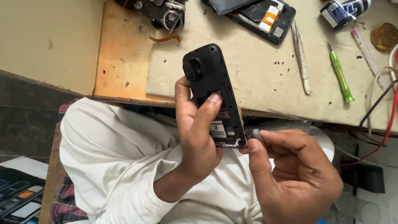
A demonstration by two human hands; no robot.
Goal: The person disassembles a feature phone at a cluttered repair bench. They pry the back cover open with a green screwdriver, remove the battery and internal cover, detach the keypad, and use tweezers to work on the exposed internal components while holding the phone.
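Two hands, left hand (197,137) gripping matte black phone (213,93), right hand (296,174) pinching grey tool (253,135)

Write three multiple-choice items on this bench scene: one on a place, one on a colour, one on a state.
1. Where does the screwdriver lie?
A. on the bench, right of the tweezers
B. in the right hand
C. on the floor

2. What colour is its handle?
A. red
B. green
C. black

3. How is the phone held in the left hand?
A. back cover on
B. back open, inside showing
C. screen facing the camera

Answers: 1 A, it lies on the bench beside the tweezers. 2 B, the handle is bright green. 3 B, a label and open slots show while the right hand pinches a small grey part at its lower end.
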